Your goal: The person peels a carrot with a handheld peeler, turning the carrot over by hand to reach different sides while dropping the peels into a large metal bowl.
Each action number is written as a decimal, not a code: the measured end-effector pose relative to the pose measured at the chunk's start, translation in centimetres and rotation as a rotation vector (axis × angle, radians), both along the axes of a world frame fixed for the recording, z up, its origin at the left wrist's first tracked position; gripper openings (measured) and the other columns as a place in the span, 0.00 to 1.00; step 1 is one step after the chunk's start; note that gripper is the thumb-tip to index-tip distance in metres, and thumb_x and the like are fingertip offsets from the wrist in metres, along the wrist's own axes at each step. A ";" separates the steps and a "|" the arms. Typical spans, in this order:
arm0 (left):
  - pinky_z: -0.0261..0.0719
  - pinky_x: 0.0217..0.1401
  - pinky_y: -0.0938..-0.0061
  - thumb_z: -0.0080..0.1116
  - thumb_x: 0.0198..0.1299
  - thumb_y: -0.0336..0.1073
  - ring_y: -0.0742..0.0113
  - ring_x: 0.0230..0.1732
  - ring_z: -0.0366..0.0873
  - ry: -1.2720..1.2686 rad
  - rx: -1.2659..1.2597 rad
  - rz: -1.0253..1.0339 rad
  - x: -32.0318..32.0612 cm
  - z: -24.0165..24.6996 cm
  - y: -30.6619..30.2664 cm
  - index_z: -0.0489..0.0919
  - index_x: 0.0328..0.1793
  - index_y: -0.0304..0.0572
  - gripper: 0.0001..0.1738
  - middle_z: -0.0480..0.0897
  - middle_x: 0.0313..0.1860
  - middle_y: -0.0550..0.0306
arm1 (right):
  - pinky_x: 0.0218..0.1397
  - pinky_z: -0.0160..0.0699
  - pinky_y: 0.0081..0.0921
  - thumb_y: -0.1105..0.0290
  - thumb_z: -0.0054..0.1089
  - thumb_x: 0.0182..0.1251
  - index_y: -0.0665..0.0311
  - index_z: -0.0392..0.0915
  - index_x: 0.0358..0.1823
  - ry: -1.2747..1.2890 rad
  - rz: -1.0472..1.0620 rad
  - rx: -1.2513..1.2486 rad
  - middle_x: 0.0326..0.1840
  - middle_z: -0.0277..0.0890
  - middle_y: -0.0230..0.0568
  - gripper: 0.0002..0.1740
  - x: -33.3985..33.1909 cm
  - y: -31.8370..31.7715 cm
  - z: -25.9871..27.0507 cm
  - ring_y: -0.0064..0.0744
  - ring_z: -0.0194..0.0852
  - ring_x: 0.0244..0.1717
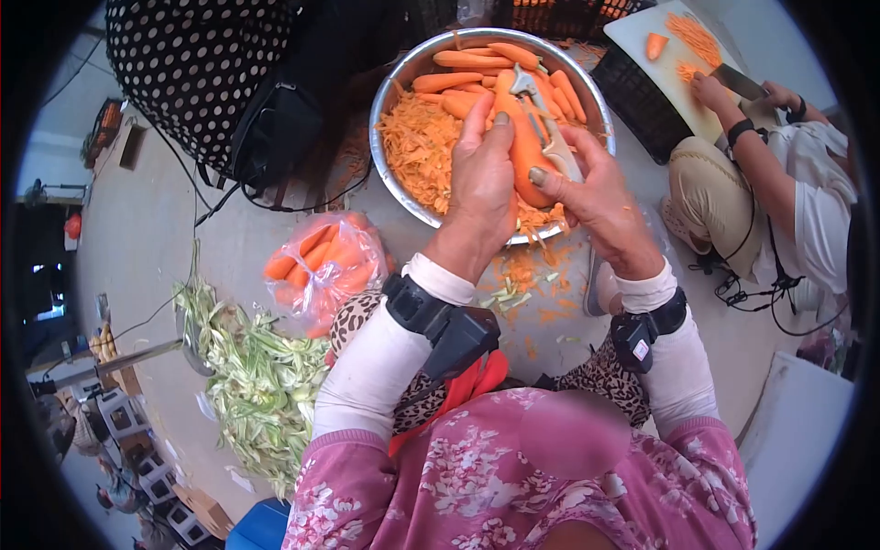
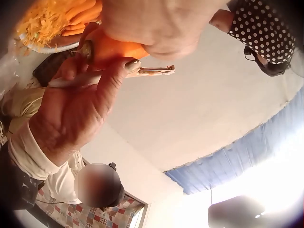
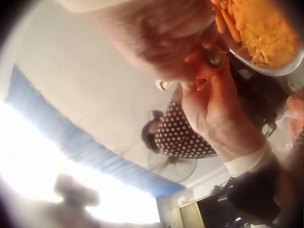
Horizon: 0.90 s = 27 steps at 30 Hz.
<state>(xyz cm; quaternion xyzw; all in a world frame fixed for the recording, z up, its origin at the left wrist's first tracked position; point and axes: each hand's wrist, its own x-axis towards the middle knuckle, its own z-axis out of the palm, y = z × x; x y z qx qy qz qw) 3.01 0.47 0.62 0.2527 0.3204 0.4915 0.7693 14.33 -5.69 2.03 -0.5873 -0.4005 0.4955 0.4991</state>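
In the head view my left hand (image 1: 481,188) grips a thick peeled carrot (image 1: 522,142) held over a metal basin (image 1: 381,165). My right hand (image 1: 600,197) holds a peeler (image 1: 561,156) with a pale handle, and its metal head lies along the carrot's right side. The right thumb rests near the carrot's lower end. In the left wrist view the peeler (image 2: 154,71) sticks out past the right thumb. Inside the basin are orange peelings (image 1: 412,137) on the left and several whole carrots (image 1: 477,60) at the back.
A plastic bag of carrots (image 1: 325,261) sits left of the basin, above a heap of pale green husks (image 1: 261,394). At right another person cuts carrot with a knife (image 1: 740,82) on a white board (image 1: 632,37) over a black crate (image 1: 637,110). Scraps litter the floor.
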 end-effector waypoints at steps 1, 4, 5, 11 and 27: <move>0.70 0.66 0.67 0.40 0.71 0.31 0.62 0.62 0.70 -0.018 0.017 -0.004 0.0 -0.1 0.0 0.56 0.73 0.35 0.25 0.69 0.64 0.47 | 0.30 0.71 0.13 0.65 0.68 0.56 0.73 0.64 0.61 -0.018 0.018 -0.022 0.43 0.76 0.39 0.35 0.3 0.0 0.2 0.18 0.73 0.34; 0.74 0.61 0.68 0.39 0.71 0.31 0.63 0.58 0.73 -0.013 0.030 0.035 0.1 0.0 0.0 0.59 0.71 0.35 0.23 0.72 0.61 0.48 | 0.22 0.65 0.10 0.63 0.67 0.57 0.73 0.64 0.61 0.006 0.053 -0.028 0.43 0.76 0.37 0.34 0.8 0.0 0.4 0.13 0.71 0.29; 0.76 0.58 0.69 0.40 0.71 0.31 0.64 0.55 0.75 0.001 -0.003 0.019 0.0 0.3 -0.1 0.61 0.70 0.35 0.22 0.73 0.58 0.49 | 0.18 0.62 0.08 0.62 0.66 0.58 0.72 0.65 0.61 0.042 0.049 -0.011 0.42 0.76 0.37 0.33 0.9 -0.1 0.3 0.10 0.69 0.27; 0.77 0.45 0.74 0.41 0.72 0.38 0.71 0.44 0.76 0.041 -0.022 -0.073 0.0 -0.5 -0.4 0.72 0.59 0.36 0.17 0.79 0.47 0.56 | 0.15 0.64 0.07 0.60 0.59 0.63 0.71 0.63 0.62 0.250 0.078 0.012 0.45 0.76 0.40 0.31 2.1 -1.0 0.5 0.20 0.78 0.30; 0.78 0.40 0.68 0.51 0.64 0.55 0.60 0.35 0.82 0.070 -0.023 -0.134 2.6 -0.8 -4.3 0.79 0.41 0.30 0.28 0.83 0.36 0.46 | 0.16 0.71 0.11 0.65 0.57 0.66 0.67 0.60 0.64 0.508 -0.005 0.087 0.49 0.75 0.45 0.28 4.3 -4.3 -2.6 0.24 0.73 0.18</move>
